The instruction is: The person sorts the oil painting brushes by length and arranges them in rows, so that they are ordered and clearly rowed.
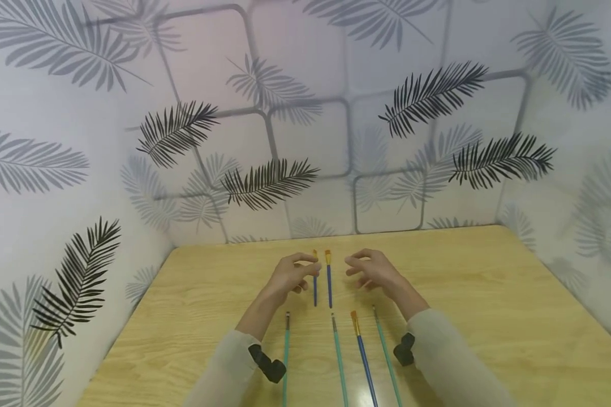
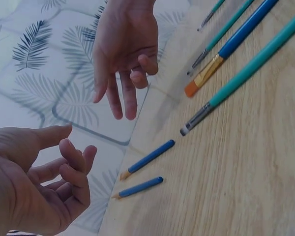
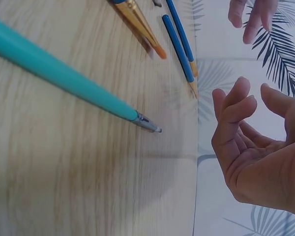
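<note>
My left hand (image 1: 289,275) hovers over the far part of the table, fingers loosely bent, holding nothing. To its right, also raised and holding nothing, is my right hand (image 1: 375,270), fingers relaxed. Two short blue paintbrushes lie between them: one blue brush (image 1: 329,282) in the gap, the other (image 1: 315,294) partly behind the left hand's fingers. Nearer me lie a teal brush (image 1: 287,350) beside the left forearm, a second teal brush (image 1: 339,356), a longer blue brush (image 1: 365,362) with orange bristles, and a thin teal brush (image 1: 386,353) beside the right forearm.
The light wooden table (image 1: 193,316) meets a wall (image 1: 315,141) covered in feather-patterned paper along its back edge. More patterned wall rises at the left and right. Dark wrist cameras (image 1: 267,363) sit on both sleeves.
</note>
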A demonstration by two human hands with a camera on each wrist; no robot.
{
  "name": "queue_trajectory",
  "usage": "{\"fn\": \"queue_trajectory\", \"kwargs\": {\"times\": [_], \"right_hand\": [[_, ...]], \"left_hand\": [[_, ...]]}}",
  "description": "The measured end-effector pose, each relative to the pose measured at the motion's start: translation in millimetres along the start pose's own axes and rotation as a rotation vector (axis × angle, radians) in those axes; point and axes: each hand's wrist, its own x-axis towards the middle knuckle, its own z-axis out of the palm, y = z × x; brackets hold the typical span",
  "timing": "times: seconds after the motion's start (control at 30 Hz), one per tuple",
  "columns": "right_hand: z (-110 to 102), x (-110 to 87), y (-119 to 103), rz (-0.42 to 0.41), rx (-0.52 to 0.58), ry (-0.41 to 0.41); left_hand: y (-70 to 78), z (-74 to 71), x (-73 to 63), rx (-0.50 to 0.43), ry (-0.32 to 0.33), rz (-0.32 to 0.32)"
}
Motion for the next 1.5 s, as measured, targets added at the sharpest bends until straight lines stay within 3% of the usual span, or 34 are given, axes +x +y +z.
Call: {"fn": "queue_trajectory", "kwargs": {"times": [0.5, 0.8, 0.97, 1.5], "right_hand": [[-1.3, -13.7, -0.4, -0.046, -0.023, -0.075], [-1.5, -24.6, 1.1, -0.041, -0.003, -0.116], [-2.4, -28.2, 0.0, -0.019, 0.008, -0.097], [-2.2, -42.4, 4.3, -0.022, 0.002, -0.123]], "left_hand": [[8.4, 7.3, -11.6, -0.023, -0.088, 0.043], [2.6, 13.7, -18.1, -0.014, -0.104, 0.043], [1.5, 13.1, -23.1, 0.002, -0.112, 0.067], [-9.1, 13.9, -40.1, -0.04, -0.134, 0.021]]}}
